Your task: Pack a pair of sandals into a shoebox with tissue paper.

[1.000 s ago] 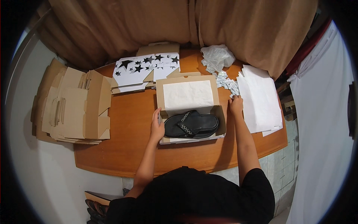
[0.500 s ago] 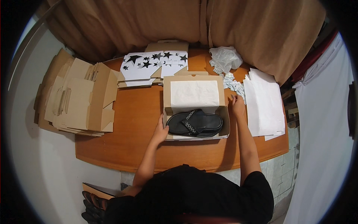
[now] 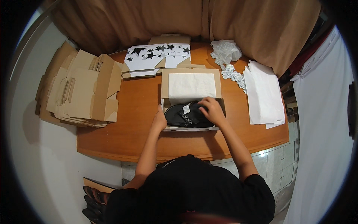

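An open cardboard shoe box (image 3: 165, 83) stands in the middle of the table, its lid tipped back and white paper lining inside. Black thong sandals (image 3: 174, 116) with a patterned strap lie in it. On top of the strap rests a small pale sachet (image 3: 186, 109). My left hand (image 3: 159, 120) grips the box at its left end, thumb up along the side. Over the right part of the sandals hovers my right hand (image 3: 212, 109), fingers bent and apart, with nothing visible between them; it covers that end of the sandals.
Flattened cardboard boxes (image 3: 80, 87) are stacked at left. Star-printed box blanks (image 3: 149, 61) lie behind. At right are scattered small sachets (image 3: 234, 76), a clear plastic bag (image 3: 227, 52) and a pile of white paper sheets (image 3: 264, 95). More sandals (image 3: 95, 199) sit low at left.
My right hand has moved left from the scattered sachets to above the sandals. A sachet now lies on the strap. My left hand stays at the box's left end.
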Demonstrator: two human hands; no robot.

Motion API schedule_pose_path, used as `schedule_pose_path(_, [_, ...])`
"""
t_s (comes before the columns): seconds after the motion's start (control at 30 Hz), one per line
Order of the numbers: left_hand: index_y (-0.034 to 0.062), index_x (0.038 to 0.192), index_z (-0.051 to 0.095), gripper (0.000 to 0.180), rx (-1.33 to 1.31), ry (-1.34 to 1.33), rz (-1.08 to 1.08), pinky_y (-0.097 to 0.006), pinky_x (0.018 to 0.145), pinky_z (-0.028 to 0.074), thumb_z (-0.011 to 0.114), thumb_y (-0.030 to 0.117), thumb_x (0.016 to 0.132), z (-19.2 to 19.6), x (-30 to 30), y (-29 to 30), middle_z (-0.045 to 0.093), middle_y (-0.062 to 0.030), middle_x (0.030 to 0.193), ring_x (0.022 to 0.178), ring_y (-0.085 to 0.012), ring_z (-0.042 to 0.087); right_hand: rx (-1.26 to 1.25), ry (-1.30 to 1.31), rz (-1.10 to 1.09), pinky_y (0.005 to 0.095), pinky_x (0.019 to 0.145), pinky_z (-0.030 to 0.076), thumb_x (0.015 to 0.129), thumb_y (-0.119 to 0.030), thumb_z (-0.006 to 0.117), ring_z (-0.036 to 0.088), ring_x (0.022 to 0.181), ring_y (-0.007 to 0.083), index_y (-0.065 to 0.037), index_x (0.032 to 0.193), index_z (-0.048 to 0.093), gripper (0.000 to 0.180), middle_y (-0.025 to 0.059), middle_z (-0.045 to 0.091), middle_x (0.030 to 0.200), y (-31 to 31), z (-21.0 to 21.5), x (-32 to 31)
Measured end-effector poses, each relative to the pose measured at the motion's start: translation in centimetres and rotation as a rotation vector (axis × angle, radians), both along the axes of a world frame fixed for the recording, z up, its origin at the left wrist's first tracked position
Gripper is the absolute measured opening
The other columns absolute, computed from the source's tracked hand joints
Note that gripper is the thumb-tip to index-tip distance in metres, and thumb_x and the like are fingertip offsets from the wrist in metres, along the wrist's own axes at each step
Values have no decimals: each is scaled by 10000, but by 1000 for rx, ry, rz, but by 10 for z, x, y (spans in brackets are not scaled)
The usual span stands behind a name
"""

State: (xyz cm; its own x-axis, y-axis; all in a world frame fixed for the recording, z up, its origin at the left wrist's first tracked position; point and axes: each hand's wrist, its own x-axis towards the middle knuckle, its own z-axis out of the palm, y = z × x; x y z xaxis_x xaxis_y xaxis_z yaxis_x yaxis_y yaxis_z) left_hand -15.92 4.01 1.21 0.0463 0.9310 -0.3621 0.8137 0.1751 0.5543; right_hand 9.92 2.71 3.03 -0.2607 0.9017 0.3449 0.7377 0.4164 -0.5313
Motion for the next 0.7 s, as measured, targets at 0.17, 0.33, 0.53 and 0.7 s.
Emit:
schedule_pose_path(0.17, [8, 1361, 165, 626, 49, 59, 52, -457, 899, 391, 437, 5, 797, 0, -15, -16, 450, -301, 1197, 1073, -429, 480, 124, 198, -339, 403, 814, 415, 751, -96, 615, 514, 908, 354, -15, 1030, 565, 294, 192, 538, 968, 24, -5, 3])
schedule_pose_path(0.33, [20, 1329, 259, 577, 552, 53, 59, -441, 898, 396, 518, 159, 832, -19, -19, -20, 432, -241, 1232, 1096, -392, 466, -191, 285, -547, 407, 829, 425, 785, -77, 564, 531, 928, 349, 24, 1132, 491, 369, 243, 521, 1057, 48, -24, 6])
schedule_pose_path(0.53, [13, 1106, 518, 370, 714, -471, -2, -411, 909, 385, 555, 255, 829, -14, -40, -37, 458, -189, 1197, 1082, -358, 467, -46, 828, -454, 333, 842, 437, 864, -61, 454, 549, 951, 230, 26, 1102, 500, 257, 156, 554, 1030, 18, -32, 34])
schedule_pose_path(0.7, [38, 1034, 575, 315, 737, -382, -183, -399, 929, 375, 578, 269, 819, -17, -44, -63, 435, -151, 1264, 1138, -344, 449, -154, 1165, -445, 296, 849, 426, 913, -62, 358, 547, 955, 171, -14, 1074, 517, 232, 87, 571, 1014, -19, -75, 48])
